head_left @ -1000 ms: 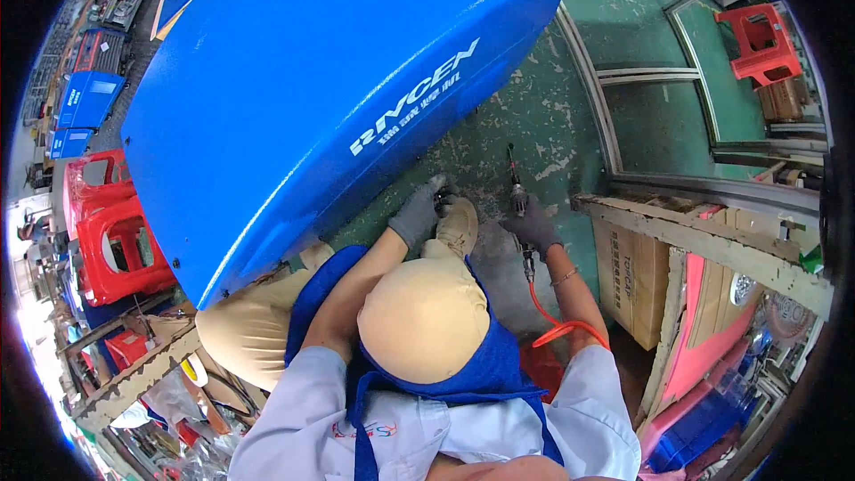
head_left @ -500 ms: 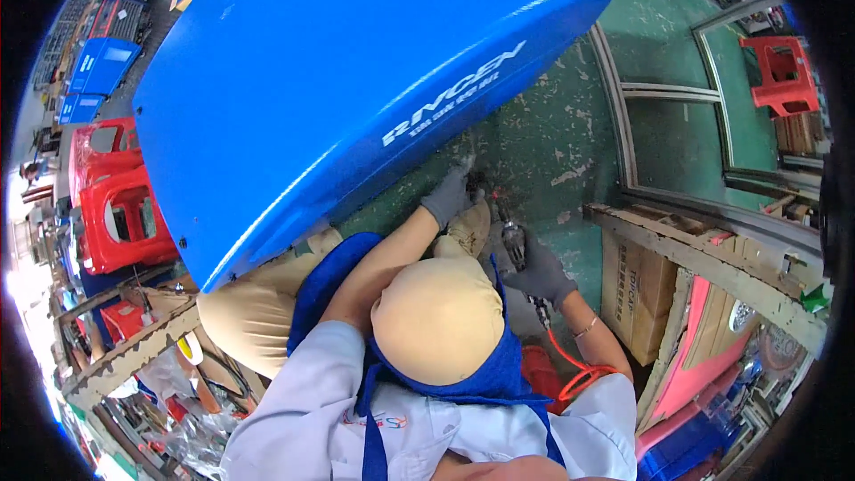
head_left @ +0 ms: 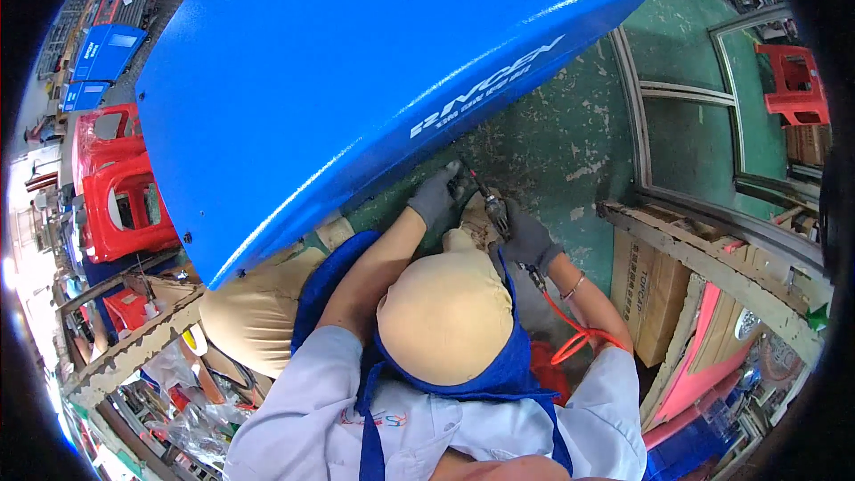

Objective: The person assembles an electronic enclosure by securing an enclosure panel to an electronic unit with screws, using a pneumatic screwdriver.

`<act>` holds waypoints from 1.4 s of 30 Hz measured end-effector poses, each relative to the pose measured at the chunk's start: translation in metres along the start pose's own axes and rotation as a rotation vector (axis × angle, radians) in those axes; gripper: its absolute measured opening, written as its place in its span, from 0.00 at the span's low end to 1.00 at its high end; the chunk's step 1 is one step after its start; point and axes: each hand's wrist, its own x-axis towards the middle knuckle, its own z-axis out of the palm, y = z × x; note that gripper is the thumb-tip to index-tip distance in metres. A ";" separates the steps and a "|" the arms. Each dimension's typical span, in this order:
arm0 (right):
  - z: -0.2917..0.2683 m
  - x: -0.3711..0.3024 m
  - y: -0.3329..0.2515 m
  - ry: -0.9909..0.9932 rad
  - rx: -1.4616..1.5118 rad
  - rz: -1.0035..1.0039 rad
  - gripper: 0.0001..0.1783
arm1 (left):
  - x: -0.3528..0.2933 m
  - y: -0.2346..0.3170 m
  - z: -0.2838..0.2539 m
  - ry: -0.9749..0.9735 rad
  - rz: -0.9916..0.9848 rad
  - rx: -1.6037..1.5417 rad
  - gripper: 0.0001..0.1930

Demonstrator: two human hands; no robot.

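A large blue sheet-metal cover (head_left: 338,98) with white lettering tilts across the space before me. Close to its lower right edge is my left hand (head_left: 435,198) in a grey glove, fingers bent together; what they hold is too small to make out. My right hand (head_left: 532,245), also gloved, is closed around an air-powered screwdriver (head_left: 495,214). The tool's thin shaft points up and left, its tip close to my left fingertips. An orange air hose (head_left: 570,313) runs from the tool's rear end past my right wrist.
Red plastic stools (head_left: 134,205) stand at the left, another red stool (head_left: 793,85) at the far right. A cardboard box (head_left: 650,294) sits under a worn bench rail (head_left: 712,267). Metal frames (head_left: 641,125) lean over the chipped green floor (head_left: 570,151).
My right hand has brought the screwdriver up and left, its tip now beside my left fingers. My left hand has shifted slightly left. The cover sits further right in view.
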 end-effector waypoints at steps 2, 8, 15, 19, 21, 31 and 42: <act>-0.008 0.004 -0.016 0.014 0.055 -0.038 0.58 | 0.003 0.002 0.005 -0.034 0.066 0.023 0.12; 0.001 0.022 -0.014 0.048 0.071 -0.119 0.57 | 0.024 0.005 -0.007 0.017 0.073 0.046 0.09; 0.015 0.027 0.011 0.068 0.127 -0.123 0.56 | 0.024 -0.002 0.010 0.051 0.097 0.099 0.10; 0.032 0.048 0.030 0.128 0.082 -0.289 0.56 | 0.041 -0.004 -0.012 0.108 0.175 0.219 0.08; 0.031 0.049 0.035 0.095 0.018 -0.171 0.58 | 0.047 -0.009 0.000 0.133 0.196 0.273 0.09; 0.036 0.052 0.060 0.137 0.156 -0.348 0.60 | 0.045 -0.002 0.027 0.268 0.257 0.069 0.11; 0.026 0.050 0.049 0.198 0.064 -0.430 0.59 | 0.038 0.004 0.025 0.312 0.299 0.157 0.05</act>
